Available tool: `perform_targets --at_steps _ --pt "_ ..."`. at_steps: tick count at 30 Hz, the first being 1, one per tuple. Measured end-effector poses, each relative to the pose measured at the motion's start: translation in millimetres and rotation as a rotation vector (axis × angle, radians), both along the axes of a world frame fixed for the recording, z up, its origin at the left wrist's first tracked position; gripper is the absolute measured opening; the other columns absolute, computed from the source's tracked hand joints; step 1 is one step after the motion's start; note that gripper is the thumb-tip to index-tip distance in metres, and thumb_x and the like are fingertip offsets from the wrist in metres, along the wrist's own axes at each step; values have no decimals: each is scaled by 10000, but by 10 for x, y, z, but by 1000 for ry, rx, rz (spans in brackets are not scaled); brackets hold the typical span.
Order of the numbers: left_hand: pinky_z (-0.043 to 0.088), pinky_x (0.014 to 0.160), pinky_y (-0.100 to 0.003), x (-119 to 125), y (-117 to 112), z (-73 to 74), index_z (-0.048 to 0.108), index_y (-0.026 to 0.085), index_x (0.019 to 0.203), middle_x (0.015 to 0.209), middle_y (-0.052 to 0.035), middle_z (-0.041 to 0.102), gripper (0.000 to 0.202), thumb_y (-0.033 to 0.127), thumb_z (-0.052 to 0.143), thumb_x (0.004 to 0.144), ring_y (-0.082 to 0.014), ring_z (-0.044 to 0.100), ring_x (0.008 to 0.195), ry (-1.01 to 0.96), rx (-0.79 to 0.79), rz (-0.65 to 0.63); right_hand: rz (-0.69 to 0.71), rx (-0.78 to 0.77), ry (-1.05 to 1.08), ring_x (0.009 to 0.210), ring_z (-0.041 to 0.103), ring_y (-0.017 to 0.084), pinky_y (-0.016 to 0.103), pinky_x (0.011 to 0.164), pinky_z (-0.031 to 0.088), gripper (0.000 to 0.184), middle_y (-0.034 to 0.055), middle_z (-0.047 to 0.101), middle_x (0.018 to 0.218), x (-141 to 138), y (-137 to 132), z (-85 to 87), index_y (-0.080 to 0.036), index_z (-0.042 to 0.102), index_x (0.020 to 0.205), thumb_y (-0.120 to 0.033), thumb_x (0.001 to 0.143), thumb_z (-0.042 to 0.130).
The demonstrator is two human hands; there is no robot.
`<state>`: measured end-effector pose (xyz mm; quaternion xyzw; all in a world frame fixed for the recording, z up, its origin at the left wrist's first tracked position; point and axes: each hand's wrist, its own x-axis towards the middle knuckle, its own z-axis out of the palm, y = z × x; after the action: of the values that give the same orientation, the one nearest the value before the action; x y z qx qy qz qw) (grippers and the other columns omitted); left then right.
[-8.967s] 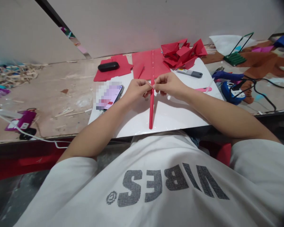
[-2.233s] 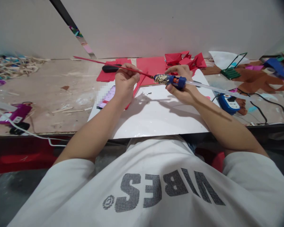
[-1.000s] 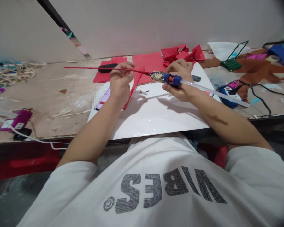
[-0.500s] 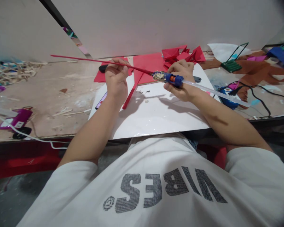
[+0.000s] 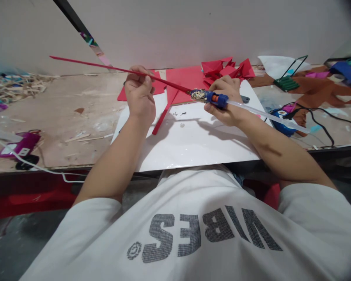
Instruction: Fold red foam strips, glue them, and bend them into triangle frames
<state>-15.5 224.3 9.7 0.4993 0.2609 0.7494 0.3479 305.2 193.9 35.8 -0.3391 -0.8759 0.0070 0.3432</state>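
A long thin red strip (image 5: 87, 63) is pinched in my left hand (image 5: 140, 93), its free end reaching out to the left. In my right hand (image 5: 226, 103) I hold a blue hot glue gun (image 5: 218, 99), a clear glue stick (image 5: 269, 116) jutting from its back. Crusted bits cover the gun's front, and its nozzle meets the right end of the red strip. Below them, a shorter red strip (image 5: 161, 121) rests partly on a white board (image 5: 193, 152). My right fingers wrap the gun's handle, which they mostly hide.
Red sheets (image 5: 184, 76) and folded red paper pieces (image 5: 229, 69) lie behind my hands. A purple glue gun (image 5: 20, 145) with a white cord is at the left, near wood scraps (image 5: 20, 88). On the right are a blue device (image 5: 283, 121), black cords and a green stand (image 5: 286, 83).
My left hand has slid slightly left and up along with the red strip, whose far end now sits higher and farther left. The glue gun has barely shifted.
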Motion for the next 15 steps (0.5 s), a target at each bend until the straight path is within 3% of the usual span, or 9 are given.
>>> perform_targets --at_steps 3,8,12,15 --pt "322 682 -321 -18 14 5 420 255 997 1000 9 622 675 483 1045 878 -145 524 914 23 -15 46 -12 -1 -22 1207 641 441 718 1079 456 549 149 764 1145 9 24 -14 -280 723 863 -770 1039 548" --pt "338 696 -325 -77 75 -11 402 259 992 993 32 643 811 545 1116 735 -147 485 891 1 -15 35 22 -34 3 1172 608 424 706 1078 431 546 147 768 1137 21 69 -16 -293 705 838 -808 993 609" --pt "346 711 -334 -118 87 -3 393 265 1009 969 32 634 740 506 1066 820 -161 507 901 13 -42 35 42 -78 29 1183 595 437 725 1110 403 576 153 762 1134 21 68 -2 -299 699 828 -854 961 625" --pt "350 716 -327 -160 85 1 405 267 1017 1010 36 652 736 463 1081 800 -164 543 932 -17 -26 -2 31 -123 42 1207 580 448 738 1137 366 608 141 756 1150 23 65 10 -323 690 804 -918 909 617"
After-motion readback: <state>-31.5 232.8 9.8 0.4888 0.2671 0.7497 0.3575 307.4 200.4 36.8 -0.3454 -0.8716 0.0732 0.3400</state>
